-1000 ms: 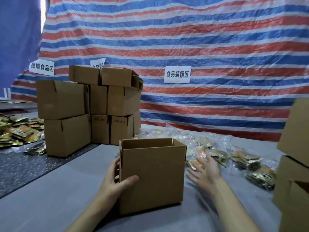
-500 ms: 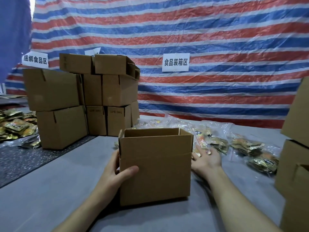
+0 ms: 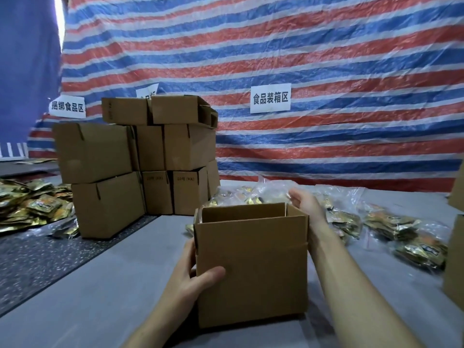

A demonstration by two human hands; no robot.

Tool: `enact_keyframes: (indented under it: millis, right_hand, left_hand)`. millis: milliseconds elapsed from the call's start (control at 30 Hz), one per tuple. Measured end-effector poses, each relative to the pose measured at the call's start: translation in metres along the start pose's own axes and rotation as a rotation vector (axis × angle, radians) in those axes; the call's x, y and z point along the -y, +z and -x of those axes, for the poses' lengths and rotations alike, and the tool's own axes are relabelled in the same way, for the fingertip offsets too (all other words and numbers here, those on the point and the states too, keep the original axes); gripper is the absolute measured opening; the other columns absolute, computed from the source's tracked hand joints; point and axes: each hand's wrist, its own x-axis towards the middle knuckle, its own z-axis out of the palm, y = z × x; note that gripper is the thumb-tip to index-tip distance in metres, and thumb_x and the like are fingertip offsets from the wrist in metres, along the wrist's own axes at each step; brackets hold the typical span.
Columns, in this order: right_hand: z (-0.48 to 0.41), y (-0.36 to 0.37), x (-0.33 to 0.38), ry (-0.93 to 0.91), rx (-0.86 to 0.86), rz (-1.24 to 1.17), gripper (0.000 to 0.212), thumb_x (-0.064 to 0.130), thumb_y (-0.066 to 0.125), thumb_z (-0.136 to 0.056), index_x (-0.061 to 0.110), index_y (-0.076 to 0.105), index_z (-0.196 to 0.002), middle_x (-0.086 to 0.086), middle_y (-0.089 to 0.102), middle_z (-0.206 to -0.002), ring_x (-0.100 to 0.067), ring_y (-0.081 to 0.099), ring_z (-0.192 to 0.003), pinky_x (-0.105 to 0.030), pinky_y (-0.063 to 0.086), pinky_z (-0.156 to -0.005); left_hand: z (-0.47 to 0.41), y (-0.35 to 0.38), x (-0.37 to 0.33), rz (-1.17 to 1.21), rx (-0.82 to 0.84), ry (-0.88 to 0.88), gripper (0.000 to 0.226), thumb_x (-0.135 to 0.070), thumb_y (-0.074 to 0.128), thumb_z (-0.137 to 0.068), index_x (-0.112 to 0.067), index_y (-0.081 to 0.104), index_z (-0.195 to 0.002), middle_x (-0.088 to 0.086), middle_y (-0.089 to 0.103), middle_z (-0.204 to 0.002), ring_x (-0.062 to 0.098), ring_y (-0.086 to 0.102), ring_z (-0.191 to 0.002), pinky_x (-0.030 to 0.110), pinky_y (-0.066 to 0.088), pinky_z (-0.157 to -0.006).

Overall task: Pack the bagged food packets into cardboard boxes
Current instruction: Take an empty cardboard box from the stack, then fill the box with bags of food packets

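Note:
An open cardboard box (image 3: 252, 267) stands upright on the grey table in front of me. My left hand (image 3: 193, 277) grips its left front corner, thumb across the front face. My right hand (image 3: 305, 203) is raised behind the box's right rear corner and pinches the clear plastic of a bagged food packet (image 3: 253, 193), which hangs just behind the box's back rim. More bagged packets (image 3: 391, 224) lie on the table to the right.
A stack of closed cardboard boxes (image 3: 135, 159) stands at the back left. Loose golden packets (image 3: 32, 207) are heaped on a dark mat at the far left. Other boxes (image 3: 455, 259) sit at the right edge. A striped tarp with paper signs hangs behind.
My right hand has risen from the table beside the box, has taken hold of a bagged packet and lifted it behind the box's rim. The left hand stays on the box.

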Motion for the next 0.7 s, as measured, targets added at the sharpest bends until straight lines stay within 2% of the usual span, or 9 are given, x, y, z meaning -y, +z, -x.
enact_keyframes:
  millis: [100,233,333,400,467,533,600,667,700]
  right_hand:
    - [0.01,0.003,0.01,-0.019,-0.071,0.095,0.028,0.017,0.078,-0.084,0.014,0.072,-0.111,-0.004,0.074,-0.104,-0.023,0.072,-0.094,-0.043,0.06,-0.089]
    - [0.013,-0.007,0.009,-0.049,-0.279,-0.005,0.032,-0.012,0.072,-0.075,0.017,0.062,-0.086,-0.006,0.071,-0.089,-0.022,0.073,-0.084,-0.039,0.062,-0.076]
    - [0.012,-0.022,0.003,-0.033,-0.365,0.012,0.03,-0.019,0.054,-0.076,0.008,0.05,-0.089,-0.008,0.061,-0.076,-0.016,0.063,-0.059,-0.024,0.048,-0.041]
    - [0.011,-0.035,-0.002,0.045,-0.303,0.147,0.035,-0.017,0.052,-0.083,0.009,0.046,-0.106,-0.007,0.051,-0.067,-0.009,0.049,-0.04,-0.019,0.033,-0.031]
    - [0.009,-0.045,-0.006,0.142,-0.105,0.284,0.051,-0.007,0.057,-0.092,0.023,0.043,-0.13,-0.012,0.057,-0.075,-0.013,0.049,-0.048,-0.025,0.034,-0.04]
    - [0.008,-0.049,-0.008,0.182,0.002,0.458,0.052,0.0,0.058,-0.095,0.022,0.045,-0.141,-0.015,0.069,-0.099,-0.023,0.061,-0.073,-0.029,0.038,-0.051]
    - [0.009,-0.048,-0.007,0.096,-0.044,0.645,0.034,0.003,0.054,-0.097,0.012,0.053,-0.13,-0.017,0.072,-0.108,-0.031,0.067,-0.09,-0.028,0.037,-0.051]
    - [0.011,-0.045,0.0,-0.007,-0.086,0.64,0.012,0.006,0.053,-0.098,0.009,0.061,-0.106,-0.011,0.068,-0.09,-0.025,0.062,-0.079,-0.028,0.037,-0.052]
    - [0.012,-0.044,0.006,-0.06,-0.1,0.603,0.013,0.01,0.051,-0.1,0.011,0.063,-0.095,-0.005,0.065,-0.084,-0.019,0.057,-0.074,-0.03,0.039,-0.054]
  left_hand:
    - [0.001,-0.001,0.0,0.013,0.005,0.002,0.105,-0.073,0.091,-0.041,-0.039,0.052,-0.133,-0.009,0.073,-0.118,0.018,0.071,-0.108,0.031,0.062,-0.078]
    - [0.001,0.0,-0.001,0.027,-0.007,0.019,0.101,-0.071,0.091,-0.043,-0.038,0.055,-0.131,-0.007,0.073,-0.119,0.019,0.072,-0.107,0.031,0.062,-0.078]
    - [0.003,0.0,-0.002,0.053,0.004,0.005,0.098,-0.069,0.092,-0.043,-0.037,0.057,-0.129,-0.005,0.073,-0.119,0.02,0.071,-0.108,0.033,0.062,-0.078]
    - [0.005,0.001,-0.003,0.062,0.028,-0.009,0.098,-0.068,0.093,-0.044,-0.036,0.056,-0.129,-0.005,0.073,-0.119,0.02,0.071,-0.109,0.031,0.062,-0.078]
    - [0.007,0.001,-0.005,0.063,0.056,-0.017,0.098,-0.067,0.092,-0.048,-0.035,0.055,-0.132,-0.004,0.072,-0.121,0.02,0.071,-0.111,0.031,0.062,-0.08]
    - [0.007,0.001,-0.006,0.06,0.067,-0.026,0.098,-0.066,0.092,-0.05,-0.036,0.053,-0.135,-0.003,0.072,-0.123,0.022,0.07,-0.112,0.033,0.062,-0.082]
    - [0.007,0.001,-0.006,0.056,0.07,-0.033,0.099,-0.066,0.091,-0.051,-0.035,0.052,-0.137,-0.002,0.071,-0.124,0.024,0.07,-0.112,0.035,0.062,-0.083]
    - [0.006,0.0,-0.006,0.055,0.073,-0.037,0.099,-0.066,0.091,-0.051,-0.036,0.052,-0.136,-0.002,0.071,-0.124,0.024,0.07,-0.112,0.035,0.062,-0.083]
    - [0.006,0.0,-0.006,0.056,0.074,-0.035,0.098,-0.066,0.091,-0.05,-0.036,0.053,-0.135,-0.002,0.071,-0.123,0.024,0.07,-0.112,0.035,0.062,-0.083]
